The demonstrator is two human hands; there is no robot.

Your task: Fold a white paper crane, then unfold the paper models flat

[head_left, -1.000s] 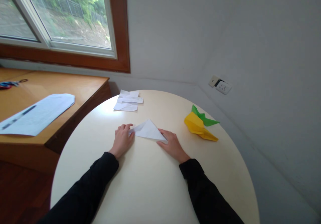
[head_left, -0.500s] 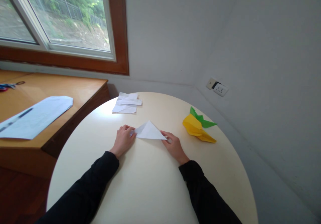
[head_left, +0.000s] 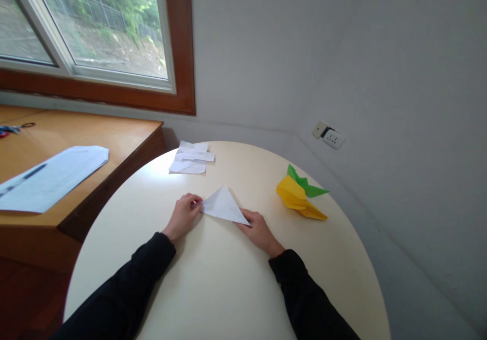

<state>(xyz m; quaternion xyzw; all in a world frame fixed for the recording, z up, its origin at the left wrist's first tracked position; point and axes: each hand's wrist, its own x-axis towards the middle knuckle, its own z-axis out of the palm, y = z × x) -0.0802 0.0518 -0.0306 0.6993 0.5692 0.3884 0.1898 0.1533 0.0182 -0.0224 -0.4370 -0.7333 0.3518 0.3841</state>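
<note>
A white paper triangle (head_left: 222, 205) is held at mid-table (head_left: 213, 279). Its 9 o'clock corner is pinched by the left hand (head_left: 183, 216); its 4 o'clock corner is pinched by the right hand (head_left: 258, 231).

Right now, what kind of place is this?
Likely a room in a home or small office: a round cream table in a corner, a wooden desk under a wood-framed window, a wall socket. Both hands hold a folded white paper.
</note>
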